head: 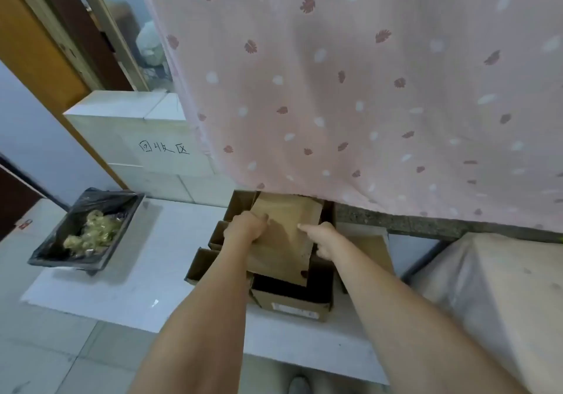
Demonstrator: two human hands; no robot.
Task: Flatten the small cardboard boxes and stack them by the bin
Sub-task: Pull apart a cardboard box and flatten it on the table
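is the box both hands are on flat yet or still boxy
Flat. The box lies as a thin sheet over an open carton, with the left hand gripping its left edge and the right hand its right.

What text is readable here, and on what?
"回收区": handwritten in black on the white block wall behind the bin.
White shipping label on the open cardboard box's front wall: print too blurred to read.
Nothing else legible.
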